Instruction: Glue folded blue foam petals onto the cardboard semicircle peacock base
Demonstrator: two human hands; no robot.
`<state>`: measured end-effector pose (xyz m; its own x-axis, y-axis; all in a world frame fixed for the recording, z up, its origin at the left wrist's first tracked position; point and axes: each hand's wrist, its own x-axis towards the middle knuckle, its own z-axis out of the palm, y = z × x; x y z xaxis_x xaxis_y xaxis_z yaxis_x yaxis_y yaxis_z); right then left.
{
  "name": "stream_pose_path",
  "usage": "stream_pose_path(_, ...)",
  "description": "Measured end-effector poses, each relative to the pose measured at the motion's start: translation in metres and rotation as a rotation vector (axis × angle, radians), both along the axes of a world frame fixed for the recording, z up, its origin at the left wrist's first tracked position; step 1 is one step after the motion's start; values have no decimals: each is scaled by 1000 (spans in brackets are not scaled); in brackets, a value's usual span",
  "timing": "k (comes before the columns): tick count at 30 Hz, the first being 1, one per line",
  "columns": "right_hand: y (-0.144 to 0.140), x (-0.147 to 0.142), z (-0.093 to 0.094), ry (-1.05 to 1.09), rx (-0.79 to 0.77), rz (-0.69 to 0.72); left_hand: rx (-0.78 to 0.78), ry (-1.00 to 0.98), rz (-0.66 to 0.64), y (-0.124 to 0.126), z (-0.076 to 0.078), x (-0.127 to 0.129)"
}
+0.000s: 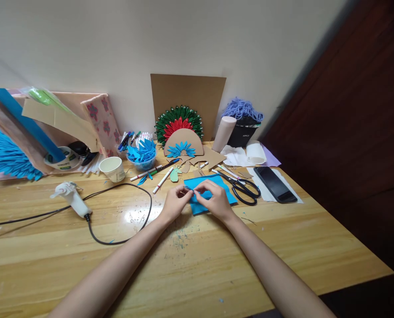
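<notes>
My left hand [176, 202] and my right hand [216, 199] meet fingertip to fingertip over the table, both closed in a pinch. Between them is something small and dark-edged, mostly hidden by the fingers, so I cannot tell what it is. Under and behind the hands lies a bright blue sheet [228, 187], flat on the wood. Just right of it rest black-handled scissors [246, 190]. Behind stands a cardboard half-disc [195, 139] with blue petals, in front of a red and green petal fan [160, 126].
At left, a white glue gun [71, 199] trails a looping black cable [99, 242]. A paper cup [112, 169] and a bowl of blue petals [143, 157] stand behind it. Markers [162, 180] lie scattered. To the right are a phone [274, 183] and a pinkish cylinder [223, 134].
</notes>
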<state>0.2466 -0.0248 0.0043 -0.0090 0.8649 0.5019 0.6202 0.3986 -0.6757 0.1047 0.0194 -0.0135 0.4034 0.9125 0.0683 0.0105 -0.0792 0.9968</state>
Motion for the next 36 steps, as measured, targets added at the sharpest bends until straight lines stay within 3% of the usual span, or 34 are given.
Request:
stream_pose_path(8, 0, 3, -2, -238, 88, 51, -29, -14, -29, 5, -1, -2)
stream_pose_path(21, 0, 3, 0, -359, 95, 96, -40, -29, -44, 6, -3, -3)
stream_pose_path(25, -1, 2, 1, -245, 58, 89, -8, 22, -11, 5, -3, -3)
stream_pose_path(32, 5, -1, -3, 221, -168, -2, 72, 71, 31, 2, 1, -3)
stream_pose_path(36, 8, 3, -4, 225, -150, -16, 113, 102, 47, 2, 1, -2)
